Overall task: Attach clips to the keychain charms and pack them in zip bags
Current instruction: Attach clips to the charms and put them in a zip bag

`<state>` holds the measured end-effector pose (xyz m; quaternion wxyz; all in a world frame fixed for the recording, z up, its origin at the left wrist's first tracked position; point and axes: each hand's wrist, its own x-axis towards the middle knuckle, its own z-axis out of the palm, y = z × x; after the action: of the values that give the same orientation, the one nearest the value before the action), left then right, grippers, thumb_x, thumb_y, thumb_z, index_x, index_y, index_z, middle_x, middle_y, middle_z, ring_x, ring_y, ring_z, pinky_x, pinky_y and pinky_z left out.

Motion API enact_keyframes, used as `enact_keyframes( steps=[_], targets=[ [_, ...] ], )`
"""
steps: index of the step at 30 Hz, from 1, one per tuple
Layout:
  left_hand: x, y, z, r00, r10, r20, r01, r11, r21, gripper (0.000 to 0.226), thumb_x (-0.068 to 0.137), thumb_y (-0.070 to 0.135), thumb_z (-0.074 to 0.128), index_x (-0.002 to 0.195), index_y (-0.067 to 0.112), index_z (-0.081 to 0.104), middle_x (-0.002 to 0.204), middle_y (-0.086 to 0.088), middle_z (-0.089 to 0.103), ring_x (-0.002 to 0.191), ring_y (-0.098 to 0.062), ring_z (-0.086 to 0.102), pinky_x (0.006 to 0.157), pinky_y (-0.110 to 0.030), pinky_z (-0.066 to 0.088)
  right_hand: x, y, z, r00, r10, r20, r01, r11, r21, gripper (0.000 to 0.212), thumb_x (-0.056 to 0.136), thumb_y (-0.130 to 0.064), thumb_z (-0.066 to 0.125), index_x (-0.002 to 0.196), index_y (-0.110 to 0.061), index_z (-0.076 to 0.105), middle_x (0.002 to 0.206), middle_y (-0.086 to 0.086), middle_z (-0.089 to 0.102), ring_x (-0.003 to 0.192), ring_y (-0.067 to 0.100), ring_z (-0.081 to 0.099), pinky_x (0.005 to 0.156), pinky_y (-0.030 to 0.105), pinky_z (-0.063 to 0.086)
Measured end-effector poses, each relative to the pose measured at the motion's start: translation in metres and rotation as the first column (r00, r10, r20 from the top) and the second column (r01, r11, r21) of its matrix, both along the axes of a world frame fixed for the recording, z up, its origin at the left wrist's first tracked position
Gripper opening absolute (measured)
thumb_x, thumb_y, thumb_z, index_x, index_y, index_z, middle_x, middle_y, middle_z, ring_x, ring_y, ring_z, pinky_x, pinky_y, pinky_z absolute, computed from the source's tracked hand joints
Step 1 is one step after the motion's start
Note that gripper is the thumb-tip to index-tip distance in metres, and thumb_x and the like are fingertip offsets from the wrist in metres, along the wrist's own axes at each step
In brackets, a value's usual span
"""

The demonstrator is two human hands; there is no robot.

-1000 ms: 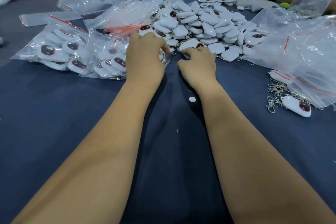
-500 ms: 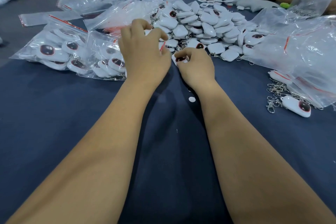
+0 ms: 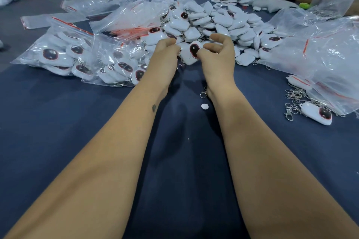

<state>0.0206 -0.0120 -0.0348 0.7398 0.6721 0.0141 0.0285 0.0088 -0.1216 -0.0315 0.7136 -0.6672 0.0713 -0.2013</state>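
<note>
Holding one charm [image 3: 192, 52] between both hands at the near edge of the loose pile [image 3: 213, 23], I pinch it with right hand [image 3: 218, 52] and left hand [image 3: 165, 52]; I'd steady its ring before clipping.

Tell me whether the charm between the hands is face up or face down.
Face up: the charm shows its dark oval toward the camera.

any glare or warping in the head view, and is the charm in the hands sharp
Head view: glare streaks the zip bags; wide-angle stretch enlarges the near forearms; the held charm, between left hand and right hand, is slightly soft yet readable.
</note>
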Motion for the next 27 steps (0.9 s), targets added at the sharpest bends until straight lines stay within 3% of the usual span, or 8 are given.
enact_keyframes(
  steps=[4, 6, 9, 12, 14, 17, 20, 27],
  targets=[
    [-0.001, -0.003, -0.004, 0.998, -0.03, 0.05, 0.025, 0.996, 0.087, 0.04, 0.088, 0.021, 0.047, 0.127, 0.03, 0.053, 0.091, 0.014, 0.06, 0.08, 0.001, 0.056, 0.073, -0.019, 0.044, 0.002, 0.002, -0.001, 0.997, 0.074, 0.009, -0.075, 0.99, 0.119, 0.035, 0.081, 0.003, 0.063, 0.11, -0.016, 0.055, 0.086, 0.008, 0.066, 0.081, 0.021, 0.062, 0.086, 0.04, 0.054],
    [-0.002, -0.002, -0.006, 0.997, -0.052, 0.055, 0.048, 0.996, 0.073, 0.038, 0.092, 0.016, 0.046, 0.127, 0.029, 0.054, 0.096, 0.012, 0.062, 0.083, -0.002, 0.058, 0.079, -0.021, 0.048, 0.002, 0.003, -0.003, 0.992, 0.124, 0.015, -0.124, 0.988, 0.087, 0.031, 0.083, 0.003, 0.064, 0.106, -0.016, 0.056, 0.087, 0.011, 0.067, 0.084, 0.024, 0.065, 0.092, 0.046, 0.054],
    [-0.004, 0.0, -0.006, 0.994, -0.082, 0.065, 0.08, 0.996, 0.039, 0.043, 0.088, -0.004, 0.041, 0.117, 0.025, 0.054, 0.101, 0.007, 0.064, 0.081, -0.005, 0.06, 0.072, -0.021, 0.051, 0.005, 0.006, -0.005, 0.982, 0.187, -0.002, -0.187, 0.981, 0.06, 0.029, 0.083, 0.003, 0.067, 0.106, -0.013, 0.058, 0.088, 0.011, 0.067, 0.082, 0.024, 0.066, 0.091, 0.046, 0.054],
    [-0.005, 0.001, -0.005, 0.994, -0.093, 0.051, 0.093, 0.996, 0.003, 0.044, 0.083, -0.012, 0.038, 0.102, 0.023, 0.058, 0.093, 0.003, 0.066, 0.071, -0.007, 0.063, 0.074, -0.029, 0.055, 0.008, 0.007, -0.007, 0.973, 0.221, -0.067, -0.219, 0.975, 0.038, 0.031, 0.084, -0.001, 0.069, 0.112, -0.008, 0.06, 0.102, 0.015, 0.068, 0.09, 0.027, 0.067, 0.091, 0.044, 0.055],
    [-0.004, 0.002, -0.005, 0.997, -0.076, 0.027, 0.076, 0.997, -0.011, 0.042, 0.083, -0.011, 0.039, 0.1, 0.023, 0.058, 0.092, 0.0, 0.065, 0.069, -0.009, 0.064, 0.076, -0.032, 0.057, 0.009, 0.007, -0.007, 0.968, 0.233, -0.088, -0.233, 0.972, 0.008, 0.03, 0.083, -0.002, 0.069, 0.112, -0.008, 0.062, 0.103, 0.013, 0.068, 0.088, 0.023, 0.067, 0.087, 0.037, 0.056],
    [-0.004, 0.002, -0.003, 0.999, -0.044, 0.003, 0.045, 0.996, -0.08, 0.039, 0.084, -0.01, 0.041, 0.102, 0.023, 0.052, 0.092, -0.001, 0.064, 0.064, -0.009, 0.062, 0.065, -0.028, 0.058, 0.007, 0.008, -0.007, 0.955, 0.288, -0.077, -0.29, 0.957, -0.018, 0.032, 0.082, 0.007, 0.06, 0.11, -0.007, 0.063, 0.094, 0.009, 0.07, 0.078, 0.016, 0.066, 0.073, 0.029, 0.054],
    [-0.004, 0.002, -0.001, 0.999, -0.031, -0.004, 0.031, 0.992, -0.126, 0.042, 0.084, -0.01, 0.035, 0.102, 0.026, 0.048, 0.093, -0.001, 0.062, 0.069, -0.011, 0.061, 0.059, -0.025, 0.056, 0.003, 0.01, -0.008, 0.944, 0.324, -0.065, -0.329, 0.939, -0.101, 0.037, 0.081, 0.011, 0.056, 0.114, -0.005, 0.063, 0.098, 0.014, 0.072, 0.082, 0.017, 0.068, 0.072, 0.026, 0.056],
    [-0.004, 0.002, -0.003, 0.993, -0.115, 0.033, 0.118, 0.988, -0.097, 0.025, 0.096, 0.002, 0.048, 0.108, 0.022, 0.057, 0.087, 0.003, 0.066, 0.069, -0.008, 0.062, 0.072, -0.029, 0.057, 0.005, 0.01, -0.009, 0.954, 0.293, -0.066, -0.298, 0.952, -0.077, 0.026, 0.087, 0.002, 0.061, 0.113, -0.003, 0.063, 0.091, 0.011, 0.072, 0.079, 0.016, 0.067, 0.071, 0.03, 0.055]
  ],
)
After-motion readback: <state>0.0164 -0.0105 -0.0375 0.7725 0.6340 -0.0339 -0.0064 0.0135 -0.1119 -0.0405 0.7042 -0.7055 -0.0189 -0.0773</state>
